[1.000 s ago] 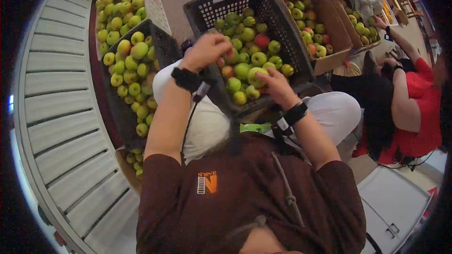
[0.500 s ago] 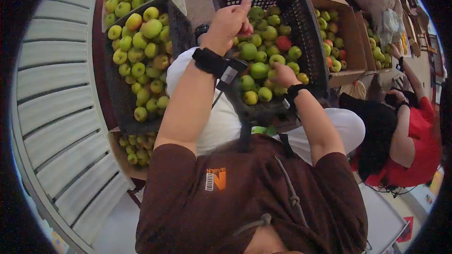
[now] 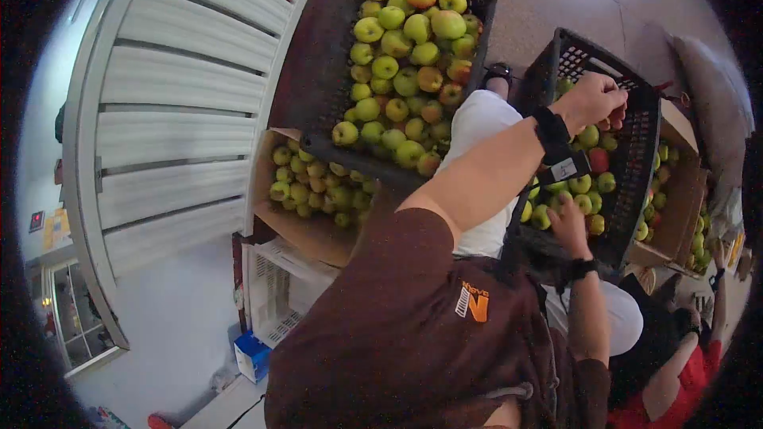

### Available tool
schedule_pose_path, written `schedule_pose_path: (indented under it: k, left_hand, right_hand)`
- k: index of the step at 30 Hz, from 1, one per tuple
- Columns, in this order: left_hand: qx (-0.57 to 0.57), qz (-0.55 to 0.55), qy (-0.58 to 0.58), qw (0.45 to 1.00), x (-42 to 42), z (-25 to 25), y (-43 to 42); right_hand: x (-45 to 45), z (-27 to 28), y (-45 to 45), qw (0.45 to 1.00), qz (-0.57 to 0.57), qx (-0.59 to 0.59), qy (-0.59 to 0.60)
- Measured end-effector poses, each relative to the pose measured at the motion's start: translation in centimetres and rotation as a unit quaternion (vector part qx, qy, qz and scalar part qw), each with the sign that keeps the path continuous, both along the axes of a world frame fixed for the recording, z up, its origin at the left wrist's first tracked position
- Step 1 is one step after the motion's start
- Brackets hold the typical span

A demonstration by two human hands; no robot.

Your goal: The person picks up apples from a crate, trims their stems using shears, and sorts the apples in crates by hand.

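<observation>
A black plastic crate (image 3: pixel 652 139) stands in front of my knees with green apples (image 3: pixel 582 183) in it and one red apple (image 3: pixel 598 161) among them. Above the crate's far part is my left hand (image 3: pixel 590 102), its fingers curled together; whether anything is inside them is hidden. My right hand (image 3: pixel 569 226) reaches down to the apples at the near side, fingers stretched out and touching them. Both wrists wear black bands, and a small device (image 3: pixel 566 168) hangs by the left one.
Left of my leg, a second black crate (image 3: pixel 486 16) is heaped with green and reddish apples. Cardboard boxes of apples stand near it (image 3: pixel 269 183) and at the right (image 3: pixel 675 206). A co-worker in a red shirt (image 3: pixel 675 397) sits at the lower right. White slatted panels (image 3: pixel 183 87) line the left.
The view has swung left, so the crates appear farther right. My left hand's extended finger has curled in. My right hand remains at the apples in the crate.
</observation>
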State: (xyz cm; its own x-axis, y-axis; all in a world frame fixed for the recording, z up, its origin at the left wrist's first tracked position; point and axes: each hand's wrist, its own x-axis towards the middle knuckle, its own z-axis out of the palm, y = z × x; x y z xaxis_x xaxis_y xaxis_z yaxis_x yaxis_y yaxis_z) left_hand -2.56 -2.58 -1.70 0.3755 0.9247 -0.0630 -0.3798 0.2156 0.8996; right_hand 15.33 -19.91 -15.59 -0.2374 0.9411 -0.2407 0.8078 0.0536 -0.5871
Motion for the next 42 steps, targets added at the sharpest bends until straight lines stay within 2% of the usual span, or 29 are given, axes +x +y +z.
schedule_pose_path:
  k: [2, 3, 5, 7, 9, 10, 12, 13, 14, 15, 16, 17, 18, 20, 24, 25, 27, 29, 33, 35, 37, 40, 41, 42]
  left_hand:
    - [0.014, 0.058, -0.006, 0.998, -1.0, 1.3, -0.2]
    - [-0.054, 0.031, -0.106, 0.992, -1.9, 1.3, 0.0]
    - [-0.008, 0.049, -0.135, 0.99, -5.4, 1.2, 0.6]
    - [0.006, 0.111, -0.164, 0.98, -9.5, -0.7, 1.9]
    - [0.096, 0.166, 0.01, 0.981, -15.8, 0.3, 0.5]
    - [0.239, 0.189, 0.149, 0.941, -19.0, -1.1, 0.3]
    - [0.111, 0.177, 0.257, 0.944, -24.6, -4.2, -0.3]
    - [-0.159, 0.136, 0.216, 0.954, -27.4, -5.5, -1.0]
    - [-0.103, 0.077, 0.401, 0.907, -31.5, -8.8, -1.6]
    - [-0.112, -0.048, 0.643, 0.756, -33.3, -8.3, -2.2]
    - [-0.125, -0.045, 0.715, 0.687, -35.6, -11.1, -3.5]
    - [-0.037, -0.06, 0.788, 0.611, -38.3, -15.2, -5.5]
    - [-0.057, -0.197, 0.818, 0.537, -39.7, -16.6, -6.5]
    - [-0.072, -0.27, 0.831, 0.482, -42.7, -21.3, -9.3]
    - [-0.183, -0.301, 0.792, 0.499, -45.9, -29.5, -11.4]
    - [-0.257, -0.451, 0.738, 0.431, -47.0, -33.2, -9.8]
    - [-0.124, -0.246, 0.715, 0.643, -43.3, -29.9, -10.6]
    - [-0.065, -0.162, 0.695, 0.698, -41.4, -26.5, -10.4]
    - [-0.115, -0.285, 0.757, 0.577, -41.5, -23.1, -10.1]
    - [-0.167, -0.313, 0.76, 0.545, -41.2, -20.8, -9.6]
    - [-0.244, -0.308, 0.741, 0.544, -41.2, -18.2, -8.9]
    - [-0.089, -0.188, 0.691, 0.693, -41.2, -13.8, -10.0]
    - [-0.157, -0.13, 0.568, 0.797, -40.6, -12.0, -10.4]
    - [-0.151, -0.086, 0.505, 0.846, -39.3, -9.9, -10.8]
  right_hand:
    - [-2.1, 1.0, -2.4, 0.999, -0.016, -0.012, 0.046]
    - [-2.7, 0.9, -3.5, 1.0, -0.008, -0.012, -0.003]
    - [-3.7, 0.0, -5.3, 0.995, 0.01, -0.019, -0.097]
    - [-4.1, 0.5, -5.3, 0.999, -0.008, 0.018, -0.051]
    - [-4.5, 1.0, -5.0, 0.998, -0.024, 0.01, -0.054]
    - [-4.5, 0.8, -5.0, 0.997, -0.022, 0.02, -0.066]
    - [-4.4, 0.2, -5.0, 0.995, -0.018, 0.036, -0.091]
    - [-4.5, 0.2, -5.0, 0.995, -0.026, 0.037, -0.092]
    - [-4.7, 0.4, -4.9, 0.995, -0.032, 0.035, -0.093]
    - [-4.9, 0.4, -4.9, 0.994, -0.039, 0.034, -0.095]
    - [-4.9, 0.2, -4.8, 0.994, -0.037, 0.027, -0.104]
    - [-4.7, 0.0, -4.8, 0.993, -0.035, 0.019, -0.113]
    - [-4.7, -0.1, -4.8, 0.992, -0.033, 0.012, -0.123]
    - [-4.8, -0.1, -4.8, 0.992, -0.039, 0.008, -0.123]
    - [-5.0, 0.2, -4.8, 0.99, -0.047, -0.01, -0.133]
    - [-4.9, 0.0, -4.7, 0.989, -0.048, -0.003, -0.137]
    - [-5.0, -0.1, -4.6, 0.988, -0.05, 0.014, -0.144]
    - [-5.0, -0.1, -4.5, 0.989, -0.057, 0.008, -0.137]
    - [-5.1, 0.4, -4.4, 0.991, -0.064, 0.001, -0.115]
    - [-5.4, 0.8, -4.4, 0.986, -0.068, -0.023, -0.152]
    - [-5.4, 0.9, -4.2, 0.984, -0.067, -0.022, -0.162]
    - [-5.3, 0.8, -4.4, 0.987, -0.066, -0.004, -0.143]
    - [-5.1, 0.5, -4.5, 0.988, -0.069, -0.004, -0.138]
    - [-4.9, 0.4, -4.5, 0.988, -0.073, -0.004, -0.133]
